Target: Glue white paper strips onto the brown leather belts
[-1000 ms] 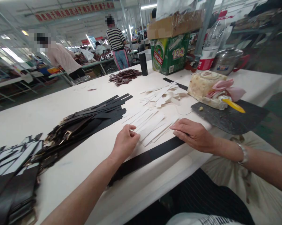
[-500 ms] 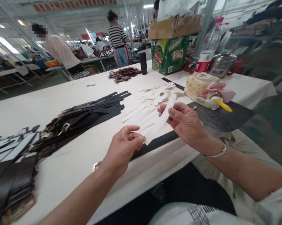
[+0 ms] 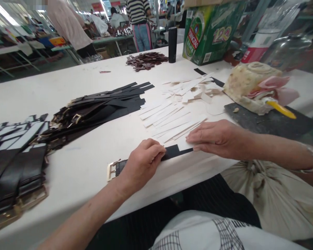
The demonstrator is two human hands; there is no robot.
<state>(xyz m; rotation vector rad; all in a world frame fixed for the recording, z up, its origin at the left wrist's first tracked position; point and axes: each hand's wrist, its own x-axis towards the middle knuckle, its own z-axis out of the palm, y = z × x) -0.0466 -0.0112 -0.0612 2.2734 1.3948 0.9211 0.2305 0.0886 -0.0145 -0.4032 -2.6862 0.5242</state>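
A black belt with a gold buckle lies along the near edge of the white table. My left hand rests on the belt just right of the buckle, its fingers curled down onto the strap. My right hand lies flat with fingers stretched out, pressing a white strip onto the belt. Behind both hands, several more white strips are fanned out on the table.
A heap of black belts lies mid-table, with more belts stacked at the left. At the right a dark slab holds a cloth bundle and a yellow-handled tool. Brown pieces, a black cylinder and a green box stand behind. People stand beyond.
Both hands came down from holding a white strip in the air. The strip now lies on the belt under my right hand. The belt's buckle has come into view.
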